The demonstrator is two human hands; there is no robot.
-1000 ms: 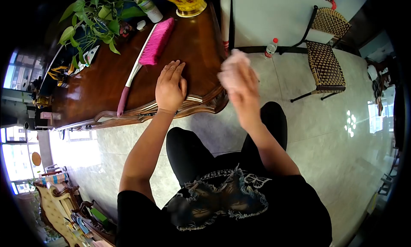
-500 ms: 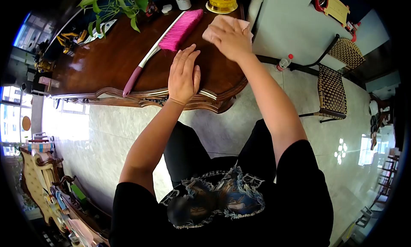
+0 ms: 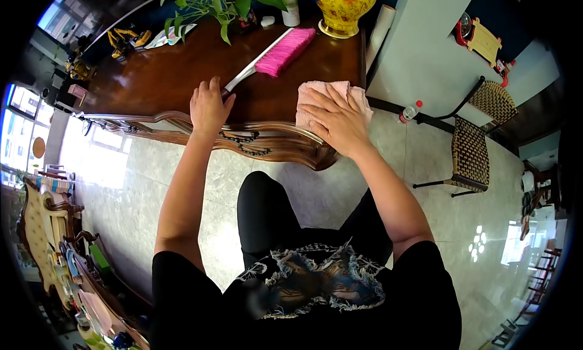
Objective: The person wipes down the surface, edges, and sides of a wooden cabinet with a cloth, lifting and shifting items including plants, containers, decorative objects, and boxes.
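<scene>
My right hand (image 3: 339, 120) is pressed onto a folded pink cloth (image 3: 313, 93), its fingers spread across it, at the front right of the brown wooden table (image 3: 182, 64). The cloth reaches the table's carved front edge. Over the handle of a bed brush (image 3: 285, 51) lies my left hand (image 3: 208, 109), fingers stretched forward and thumb out to the side. The brush has pink bristles and a white neck; most of its dark purplish handle is hidden beneath that hand. Its bristle end points away to the right.
At the table's back stand a yellow floral vase (image 3: 345, 9), a white bottle (image 3: 290, 7) and a leafy plant (image 3: 221, 7). A toy excavator (image 3: 124, 40) sits at left. On the floor at right are a plastic bottle (image 3: 410, 112) and a woven chair (image 3: 470, 149).
My right hand has drawn the cloth from beside the vase toward the front edge. My left hand has shifted left onto the brush handle. The view has also shifted a little.
</scene>
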